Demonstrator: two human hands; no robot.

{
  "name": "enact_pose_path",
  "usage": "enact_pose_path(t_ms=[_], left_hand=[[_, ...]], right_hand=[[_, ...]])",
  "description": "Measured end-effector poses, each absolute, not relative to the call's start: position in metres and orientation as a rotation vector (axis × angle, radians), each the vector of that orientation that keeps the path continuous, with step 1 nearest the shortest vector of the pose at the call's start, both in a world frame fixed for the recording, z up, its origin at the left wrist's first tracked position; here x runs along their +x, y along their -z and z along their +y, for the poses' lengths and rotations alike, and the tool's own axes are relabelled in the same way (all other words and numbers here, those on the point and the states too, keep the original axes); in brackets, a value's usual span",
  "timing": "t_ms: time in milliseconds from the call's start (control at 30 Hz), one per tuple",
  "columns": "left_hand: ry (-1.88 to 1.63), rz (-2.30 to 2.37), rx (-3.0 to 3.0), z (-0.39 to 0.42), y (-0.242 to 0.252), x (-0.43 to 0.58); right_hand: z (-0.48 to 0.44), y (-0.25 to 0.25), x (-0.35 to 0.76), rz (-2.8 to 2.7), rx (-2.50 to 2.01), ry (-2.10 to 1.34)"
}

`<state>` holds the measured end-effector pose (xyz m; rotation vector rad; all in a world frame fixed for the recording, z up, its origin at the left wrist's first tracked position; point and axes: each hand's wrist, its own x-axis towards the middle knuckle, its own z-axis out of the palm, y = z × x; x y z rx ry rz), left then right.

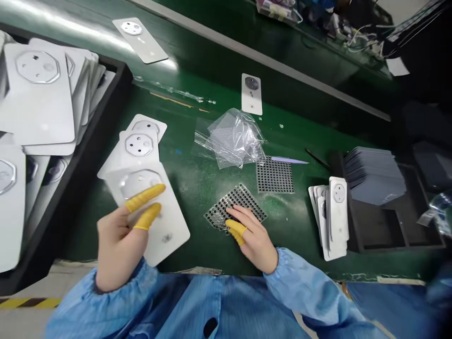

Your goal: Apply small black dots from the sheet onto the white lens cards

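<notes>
My left hand wears yellow finger cots on thumb and forefinger. Both digits are stretched out and apart over a large white rounded panel with a clear octagonal window; the other fingers are curled. More white panels lie partly under its far end. My right hand, also with yellow cots, has its fingers closed at the near edge of a clear sheet of black round dots. Whether a single dot is between the fingertips is hidden. A second sheet of black dots lies beyond, with purple tweezers across its top edge.
Crumpled clear plastic bags lie mid-bench. Left stands a black tray stacked with white panels. Narrow white panels lean by a black divided tray holding grey plates. Single panels lie farther back.
</notes>
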<state>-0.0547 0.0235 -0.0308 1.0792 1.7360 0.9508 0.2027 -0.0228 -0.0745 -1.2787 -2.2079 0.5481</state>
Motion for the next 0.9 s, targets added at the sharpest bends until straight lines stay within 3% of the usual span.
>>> enact_pose_path(t_ms=[200, 433, 633, 900], left_hand=[[-0.602, 1.540, 1.246, 0.018, 0.030, -0.030], [-0.528, 1.263, 1.154, 0.014, 0.034, 0.000], [-0.570, 1.069, 0.663, 0.007, 0.033, 0.011], [-0.656, 1.206, 0.769, 0.008, 0.038, 0.017]], right_hand=[[-0.006, 0.044, 0.227, -2.377, -1.008, -0.488], [-0.001, 0.006, 0.240, -2.300, -1.089, -0.649], [0.000, 0.003, 0.254, -2.409, -0.998, -0.574], [-0.002, 0.038, 0.200, -2.034, -1.130, -0.578]])
